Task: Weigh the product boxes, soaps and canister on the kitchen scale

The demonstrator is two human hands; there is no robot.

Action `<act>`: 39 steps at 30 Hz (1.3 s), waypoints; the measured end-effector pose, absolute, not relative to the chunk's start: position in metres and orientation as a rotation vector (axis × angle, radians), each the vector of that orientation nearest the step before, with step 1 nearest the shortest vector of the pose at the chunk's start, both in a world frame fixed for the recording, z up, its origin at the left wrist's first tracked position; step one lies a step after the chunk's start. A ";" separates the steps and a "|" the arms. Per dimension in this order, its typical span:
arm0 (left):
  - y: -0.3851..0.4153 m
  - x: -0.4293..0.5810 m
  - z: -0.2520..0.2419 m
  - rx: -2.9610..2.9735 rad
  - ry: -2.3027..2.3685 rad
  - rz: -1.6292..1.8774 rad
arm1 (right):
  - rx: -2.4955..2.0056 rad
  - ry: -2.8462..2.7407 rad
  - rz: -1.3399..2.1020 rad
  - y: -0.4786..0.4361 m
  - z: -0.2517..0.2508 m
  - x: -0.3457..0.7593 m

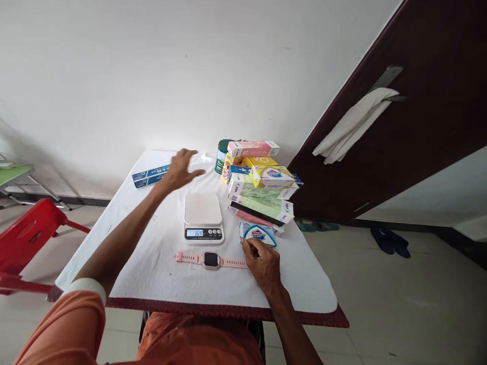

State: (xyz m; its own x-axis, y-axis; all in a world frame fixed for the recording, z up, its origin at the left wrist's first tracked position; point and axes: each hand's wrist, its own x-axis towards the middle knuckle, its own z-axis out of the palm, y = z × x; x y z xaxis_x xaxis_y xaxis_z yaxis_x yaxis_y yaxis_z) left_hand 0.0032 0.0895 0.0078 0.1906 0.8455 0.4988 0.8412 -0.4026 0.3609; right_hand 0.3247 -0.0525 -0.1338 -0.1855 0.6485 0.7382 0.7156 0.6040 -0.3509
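Note:
My left hand (pixel 183 171) hovers over the table's far left part, thumb and fingers apart, holding nothing. It is nearest to two blue toothpaste boxes (pixel 152 176) lying side by side. My right hand (pixel 262 263) rests at the near right with its fingers curled together; what they hold, if anything, is hidden. Just beyond it lies a white and blue soap box (pixel 258 233). A pink smartwatch (pixel 211 260) lies stretched out, its strap end reaching my right hand. Between my hands stands a white digital scale (pixel 203 210) with a bare plate and lit digits.
Stacked boxes, including a yellow soap box (pixel 272 177), a pink and white box (pixel 254 148) and green boxes (pixel 262 186), fill the right side. A dark green canister (pixel 222 156) stands behind them. A red chair (pixel 30 233) is at left; a brown door (pixel 411 132) is at right.

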 end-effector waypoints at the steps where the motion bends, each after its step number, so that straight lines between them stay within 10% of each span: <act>1: 0.085 0.029 0.016 2.491 1.579 1.028 | -1.091 -1.888 -0.097 -0.053 -0.134 0.325; 15: 0.101 0.178 0.041 2.516 1.375 0.760 | -1.067 -1.882 -0.131 -0.054 -0.132 0.325; 39: 0.001 0.012 -0.058 2.231 1.527 0.767 | -1.056 -1.903 -0.170 -0.054 -0.132 0.326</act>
